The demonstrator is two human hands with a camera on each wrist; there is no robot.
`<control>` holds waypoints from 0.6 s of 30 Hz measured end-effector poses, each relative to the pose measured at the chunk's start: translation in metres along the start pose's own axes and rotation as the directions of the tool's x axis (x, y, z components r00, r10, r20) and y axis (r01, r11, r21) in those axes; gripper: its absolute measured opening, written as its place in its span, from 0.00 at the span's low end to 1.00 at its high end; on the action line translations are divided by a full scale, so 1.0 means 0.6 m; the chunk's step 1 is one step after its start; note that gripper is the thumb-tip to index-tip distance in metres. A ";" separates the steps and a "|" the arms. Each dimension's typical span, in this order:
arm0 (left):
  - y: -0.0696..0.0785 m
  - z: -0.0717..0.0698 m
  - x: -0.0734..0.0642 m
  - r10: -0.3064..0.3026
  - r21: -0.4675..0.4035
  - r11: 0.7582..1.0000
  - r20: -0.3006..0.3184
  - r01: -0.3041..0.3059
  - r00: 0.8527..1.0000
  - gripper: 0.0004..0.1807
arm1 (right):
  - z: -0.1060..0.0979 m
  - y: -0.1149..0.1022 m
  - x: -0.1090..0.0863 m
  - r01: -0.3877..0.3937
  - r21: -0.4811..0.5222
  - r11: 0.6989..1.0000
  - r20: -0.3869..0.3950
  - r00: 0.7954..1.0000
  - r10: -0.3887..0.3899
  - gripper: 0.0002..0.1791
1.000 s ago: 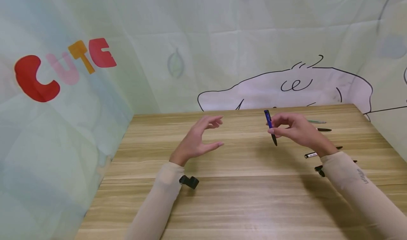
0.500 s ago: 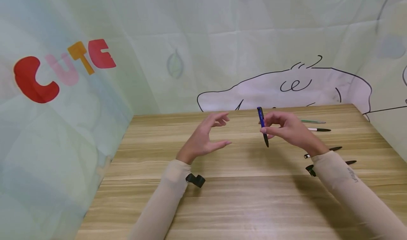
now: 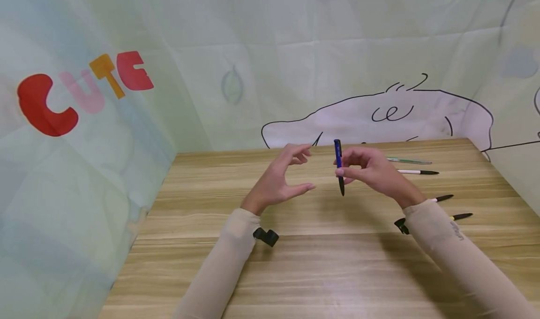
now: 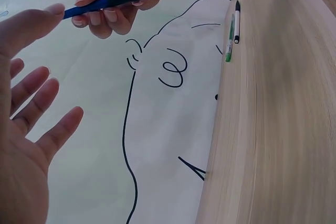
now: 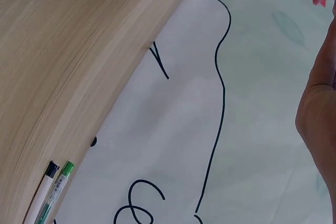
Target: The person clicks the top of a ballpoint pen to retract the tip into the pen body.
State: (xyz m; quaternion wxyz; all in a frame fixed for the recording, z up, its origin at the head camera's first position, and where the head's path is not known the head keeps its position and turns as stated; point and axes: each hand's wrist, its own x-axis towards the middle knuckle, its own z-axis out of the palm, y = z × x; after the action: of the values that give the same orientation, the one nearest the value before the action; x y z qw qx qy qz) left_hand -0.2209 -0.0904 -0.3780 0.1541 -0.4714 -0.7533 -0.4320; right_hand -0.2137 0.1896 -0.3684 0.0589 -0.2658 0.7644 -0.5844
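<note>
A blue pen with a dark lower end stands nearly upright above the table, pinched between the thumb and fingers of my right hand. Seen from the left wrist, the blue pen has its fine tip bare, pointing away to the right. My left hand is raised just left of it, thumb and fingers spread apart with a gap before the pen. Only the edge of my right hand shows in the right wrist view.
On the right of the wooden table lie several pens: a green one, a white one with a black end, and two more partly behind my right forearm. A printed cloth hangs along the back and left.
My right hand has moved left with the pen, which now stands more upright. My left hand has shifted right and slightly up. More of the pens on the table shows.
</note>
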 end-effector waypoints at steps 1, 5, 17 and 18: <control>0.000 0.001 0.001 0.000 0.002 1.000 0.000 0.000 1.000 0.49 | 0.001 -0.001 0.001 -0.001 0.001 1.000 0.000 1.000 0.001 0.12; 0.001 0.004 0.008 0.012 0.003 1.000 -0.003 -0.012 1.000 0.50 | 0.005 -0.002 0.004 0.006 0.012 1.000 -0.003 1.000 -0.006 0.12; 0.000 0.019 0.022 0.035 -0.016 0.999 -0.001 -0.035 0.999 0.53 | 0.023 -0.009 0.015 0.032 0.073 0.997 0.004 0.999 -0.032 0.11; 0.000 0.020 0.022 0.040 -0.023 0.999 -0.005 -0.040 0.999 0.53 | 0.024 -0.010 0.015 0.034 0.076 0.997 0.004 0.999 -0.034 0.11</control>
State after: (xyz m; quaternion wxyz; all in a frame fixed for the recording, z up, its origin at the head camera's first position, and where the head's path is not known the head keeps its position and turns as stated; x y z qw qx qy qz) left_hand -0.2257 -0.0730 -0.3764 0.1589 -0.4870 -0.7385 -0.4383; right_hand -0.2137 0.1715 -0.3654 0.0609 -0.2779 0.7368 -0.6133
